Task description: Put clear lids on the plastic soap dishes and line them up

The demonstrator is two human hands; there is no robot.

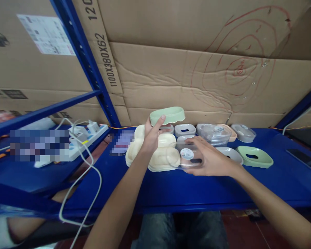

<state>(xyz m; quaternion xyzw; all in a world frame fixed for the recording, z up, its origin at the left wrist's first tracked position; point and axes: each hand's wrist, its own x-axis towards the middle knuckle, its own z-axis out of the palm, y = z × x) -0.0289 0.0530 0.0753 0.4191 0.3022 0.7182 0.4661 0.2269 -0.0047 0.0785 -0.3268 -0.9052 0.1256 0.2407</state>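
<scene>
Blurred patch (39, 145) hides items near power strip (89, 133); smaller blurred patch (122, 142) beside cream trays (155, 157).
</scene>
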